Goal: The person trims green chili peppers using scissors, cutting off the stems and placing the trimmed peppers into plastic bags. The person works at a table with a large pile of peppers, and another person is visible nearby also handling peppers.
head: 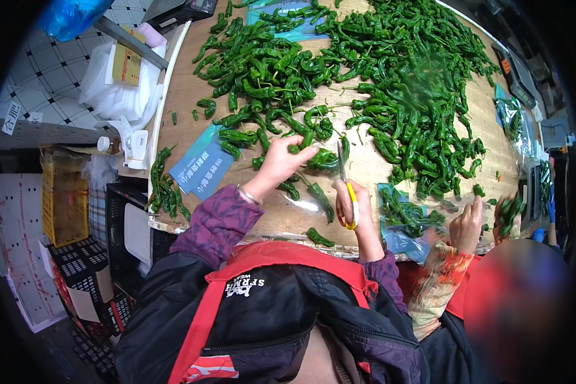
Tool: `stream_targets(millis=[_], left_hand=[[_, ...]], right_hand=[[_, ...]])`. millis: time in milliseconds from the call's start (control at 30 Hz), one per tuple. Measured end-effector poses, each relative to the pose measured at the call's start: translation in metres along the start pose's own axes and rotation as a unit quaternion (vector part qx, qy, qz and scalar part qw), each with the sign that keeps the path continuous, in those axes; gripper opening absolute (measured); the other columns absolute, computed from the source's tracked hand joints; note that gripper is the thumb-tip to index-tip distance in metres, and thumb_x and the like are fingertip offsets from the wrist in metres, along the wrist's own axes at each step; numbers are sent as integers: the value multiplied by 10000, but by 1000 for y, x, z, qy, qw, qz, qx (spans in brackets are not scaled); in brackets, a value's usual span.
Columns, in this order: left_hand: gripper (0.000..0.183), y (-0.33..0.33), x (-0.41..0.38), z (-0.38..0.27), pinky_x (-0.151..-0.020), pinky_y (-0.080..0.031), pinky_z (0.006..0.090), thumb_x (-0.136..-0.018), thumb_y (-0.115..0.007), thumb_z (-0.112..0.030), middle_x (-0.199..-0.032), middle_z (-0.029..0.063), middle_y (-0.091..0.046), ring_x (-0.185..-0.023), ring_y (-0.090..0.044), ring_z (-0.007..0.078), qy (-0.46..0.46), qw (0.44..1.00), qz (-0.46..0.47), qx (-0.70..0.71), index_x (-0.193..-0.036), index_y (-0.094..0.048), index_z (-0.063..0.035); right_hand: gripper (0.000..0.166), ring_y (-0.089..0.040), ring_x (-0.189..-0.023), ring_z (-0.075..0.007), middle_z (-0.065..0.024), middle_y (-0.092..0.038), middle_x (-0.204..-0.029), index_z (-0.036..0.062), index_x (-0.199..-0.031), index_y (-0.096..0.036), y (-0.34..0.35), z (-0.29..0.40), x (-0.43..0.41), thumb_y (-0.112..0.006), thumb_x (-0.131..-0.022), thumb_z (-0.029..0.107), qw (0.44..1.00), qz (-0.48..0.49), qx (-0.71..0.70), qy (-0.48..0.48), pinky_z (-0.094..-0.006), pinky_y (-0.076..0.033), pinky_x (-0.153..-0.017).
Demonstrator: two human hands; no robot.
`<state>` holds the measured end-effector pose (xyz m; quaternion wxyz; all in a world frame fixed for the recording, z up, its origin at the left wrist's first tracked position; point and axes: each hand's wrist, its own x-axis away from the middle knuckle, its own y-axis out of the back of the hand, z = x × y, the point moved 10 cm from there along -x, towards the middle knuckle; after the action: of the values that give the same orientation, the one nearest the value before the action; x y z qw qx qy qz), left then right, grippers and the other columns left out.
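My left hand (288,161) pinches a wrinkled green pepper (307,138) between thumb and fingers, above the wooden tabletop (288,225). In my right hand (358,204) is a pair of scissors (351,198) with yellow and white handles, the blades pointing away from me. A curved pepper (346,148) is beside the blade tips; I cannot tell whether its stem lies between them. Loose peppers surround both hands, and one single pepper (320,236) lies by the near edge. Left of my left hand are flat blue-green printed bags (204,165).
A big pile of peppers (413,86) covers the table's far right. At my right a co-worker's hand (465,225) is beside a partly filled pepper bag (403,216). A digital scale (516,77) stands at the right edge. Plastic crates (65,201) stand at lower left.
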<state>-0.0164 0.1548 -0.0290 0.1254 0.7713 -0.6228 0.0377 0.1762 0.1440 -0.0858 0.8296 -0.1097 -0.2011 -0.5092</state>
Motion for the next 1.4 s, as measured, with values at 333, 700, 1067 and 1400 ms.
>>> stream_targets(millis=[333, 700, 1067, 1400], left_hand=[[393, -17, -113, -23, -646, -527, 342, -823, -673, -322, -994, 151, -677, -724, -673, 238, -34, 963, 31, -265, -1003, -661, 27], [370, -48, -101, 21, -898, -321, 445, -678, -703, -330, -1026, 154, -563, -1059, -448, 297, -152, 823, -46, -546, -888, -665, -27], [432, -39, -48, -25, -897, -402, 403, -643, -676, -263, -894, 181, -608, -948, -557, 335, -146, 915, 90, -367, -992, -603, -19], [435, -50, -57, 9, -638, -477, 344, -613, -698, -256, -730, 140, -612, -672, -604, 234, -20, 917, 204, -342, -950, -609, 4]], right_hand=[[375, -369, -382, -62, 32, -420, -511, 9, -894, -611, 41, -6, -20, -557, -934, 378, 995, -48, -89, -14, -228, -296, -345], [328, -371, -405, -58, 36, -430, -537, 68, -851, -603, 39, -22, -24, -582, -917, 388, 996, -12, -53, -73, -230, -290, -368], [349, -485, -609, -110, -47, -557, -645, 18, -1000, -639, 43, 27, -27, -673, -837, 325, 968, -38, 239, 61, -283, -407, -563], [367, -553, -469, -183, -92, -571, -527, 3, -777, -664, 44, 10, -28, -674, -830, 366, 972, -35, 231, 1, -332, -449, -496]])
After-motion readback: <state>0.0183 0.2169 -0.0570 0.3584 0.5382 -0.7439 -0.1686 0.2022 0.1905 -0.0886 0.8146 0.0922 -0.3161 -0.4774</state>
